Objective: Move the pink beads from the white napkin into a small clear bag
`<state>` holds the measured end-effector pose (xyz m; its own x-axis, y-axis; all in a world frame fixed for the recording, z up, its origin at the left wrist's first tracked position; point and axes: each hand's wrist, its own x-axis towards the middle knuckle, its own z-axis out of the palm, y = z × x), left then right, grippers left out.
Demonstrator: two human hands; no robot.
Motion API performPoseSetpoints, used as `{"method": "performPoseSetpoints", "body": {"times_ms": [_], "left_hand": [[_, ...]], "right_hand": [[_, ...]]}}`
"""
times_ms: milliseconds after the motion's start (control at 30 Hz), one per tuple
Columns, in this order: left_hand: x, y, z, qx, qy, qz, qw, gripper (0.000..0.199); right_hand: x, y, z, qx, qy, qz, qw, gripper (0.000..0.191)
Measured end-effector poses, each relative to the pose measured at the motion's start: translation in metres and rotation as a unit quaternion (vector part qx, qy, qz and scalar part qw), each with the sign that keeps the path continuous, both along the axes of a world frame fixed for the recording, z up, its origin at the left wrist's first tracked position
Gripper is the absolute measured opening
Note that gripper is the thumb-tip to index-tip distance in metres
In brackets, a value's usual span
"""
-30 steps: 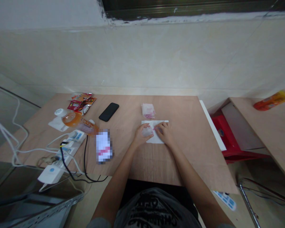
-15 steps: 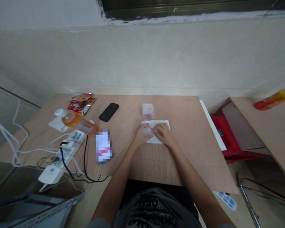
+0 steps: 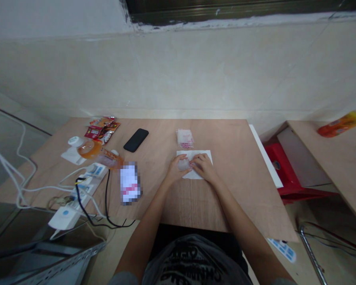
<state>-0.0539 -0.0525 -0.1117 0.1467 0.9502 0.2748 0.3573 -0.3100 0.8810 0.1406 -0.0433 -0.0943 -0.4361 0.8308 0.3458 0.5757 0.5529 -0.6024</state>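
Two hands are working close together on a sheet of white paper [image 3: 196, 155] lying on the plywood table [image 3: 234, 166]. The left hand [image 3: 176, 169] is pressing down on a small clear plastic bag [image 3: 184, 164], apparently pinning it against the paper, while the right hand [image 3: 206, 168] is bearing on the paper beside it, fingertips nearly meeting. Whether either hand is clamping the bag, I cannot tell. Just beyond, a pink-filled plastic bag [image 3: 184, 138] is lying apart, and a black phone [image 3: 135, 140] is lying farther left.

A grey short-sleeved T-shirt [image 3: 192, 263] carries large black lettering [image 3: 190, 271], too foreshortened to read. Its sleeves [image 3: 120, 279] stop above bare forearms [image 3: 142, 221]; the left hand [image 3: 176, 169] and right hand [image 3: 206, 168] are bare too. Below the shirt, a black area [image 3: 192, 228] may be trousers.
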Motion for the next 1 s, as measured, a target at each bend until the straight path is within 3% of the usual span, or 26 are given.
{"method": "performPoseSetpoints", "body": {"times_ms": [267,533,1000], "left_hand": [[0.0,0.0,-0.001,-0.008,-0.003,0.005,1.0,0.064],[0.0,0.0,0.0,-0.023,-0.001,0.007,1.0,0.065],[0.0,0.001,0.0,-0.011,0.006,0.013,1.0,0.064]], "right_hand": [[0.001,0.0,-0.001,0.011,-0.006,-0.012,1.0,0.021],[0.002,0.004,-0.013,0.022,-0.031,-0.118,0.992,0.022],[0.001,0.001,-0.006,0.002,-0.1,-0.123,0.987,0.022]]}}
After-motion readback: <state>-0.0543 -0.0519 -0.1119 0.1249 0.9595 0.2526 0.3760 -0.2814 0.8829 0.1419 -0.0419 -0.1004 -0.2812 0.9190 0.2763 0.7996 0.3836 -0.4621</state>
